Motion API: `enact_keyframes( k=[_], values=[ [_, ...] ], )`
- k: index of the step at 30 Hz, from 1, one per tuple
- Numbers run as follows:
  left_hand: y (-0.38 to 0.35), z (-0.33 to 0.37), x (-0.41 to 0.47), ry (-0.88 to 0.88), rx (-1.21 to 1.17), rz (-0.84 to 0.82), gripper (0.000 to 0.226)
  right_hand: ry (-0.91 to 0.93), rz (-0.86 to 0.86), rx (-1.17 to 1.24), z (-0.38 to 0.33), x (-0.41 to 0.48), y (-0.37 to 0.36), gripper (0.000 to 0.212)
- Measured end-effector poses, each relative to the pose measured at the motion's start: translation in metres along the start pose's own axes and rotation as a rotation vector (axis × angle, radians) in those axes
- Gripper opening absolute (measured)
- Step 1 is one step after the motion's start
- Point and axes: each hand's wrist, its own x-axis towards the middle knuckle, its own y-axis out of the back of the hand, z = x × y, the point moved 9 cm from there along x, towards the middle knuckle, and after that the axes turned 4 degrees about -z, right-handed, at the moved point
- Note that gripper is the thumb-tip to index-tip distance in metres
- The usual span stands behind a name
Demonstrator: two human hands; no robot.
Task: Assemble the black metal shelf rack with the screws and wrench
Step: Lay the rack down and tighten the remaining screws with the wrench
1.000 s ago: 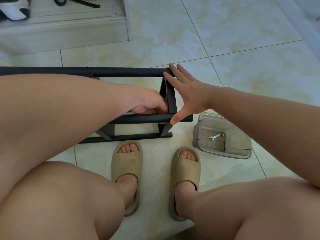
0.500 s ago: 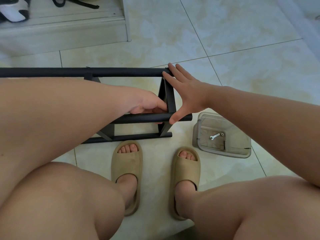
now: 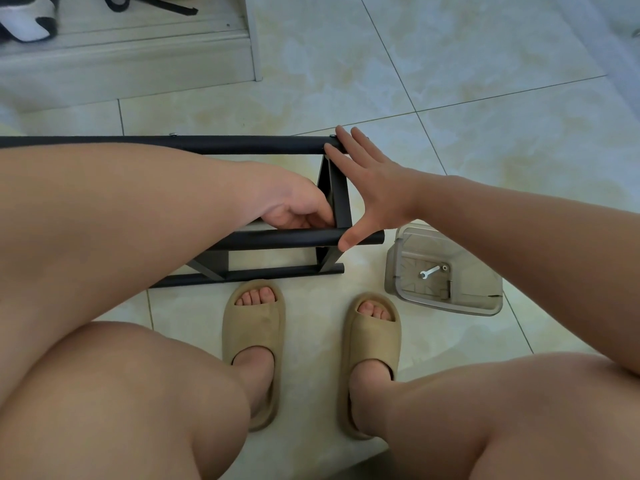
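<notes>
Black metal shelf rack (image 3: pixel 242 147) lies on its side on the tiled floor (image 3: pixel 485 81), between both hands.

Right hand (image 3: pixel 374 188): spread flat and wide, holds nothing. Its fingertips (image 3: pixel 341 133) rest on the end of the far tube (image 3: pixel 277 147); the thumb tip presses on the near tube (image 3: pixel 277 237) close to its end. The palm sits just outside the end upright (image 3: pixel 341 202).

Left hand (image 3: pixel 294 209): reaches inside the frame, just across the end upright from the right palm. Its fingers are curled, tips against the upright's inner face. Cannot tell if they pinch anything small.

A third tube (image 3: pixel 277 271) runs below the left hand, nearer the feet.

Screw head (image 3: pixel 173 134) on the far tube, well left of the right fingertips.

Small wrench (image 3: pixel 429 271) lies in a clear plastic container (image 3: pixel 450 306) on the floor, below the right forearm, near the right thumb, untouched.

Tan slippers (image 3: pixel 254 341) are on both feet, below the hands.

Black-and-white shoe (image 3: pixel 24 19) on a step, far above the left arm.
</notes>
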Motion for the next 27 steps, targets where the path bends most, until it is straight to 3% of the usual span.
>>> enact_keyframes(
  k=[14, 21, 27],
  values=[
    [0.002, 0.004, -0.001, -0.119, -0.05, 0.039, 0.023, -0.011, 0.002, -0.012, 0.001, 0.001, 0.004, 0.158],
    [-0.005, -0.007, 0.0, -0.046, -0.134, -0.058, 0.017, -0.013, 0.031, -0.003, 0.002, 0.001, 0.007, 0.157],
    [0.0, -0.006, 0.0, -0.014, -0.041, 0.0, 0.014, 0.0, 0.068, -0.007, 0.001, 0.0, 0.008, 0.156]
  ],
)
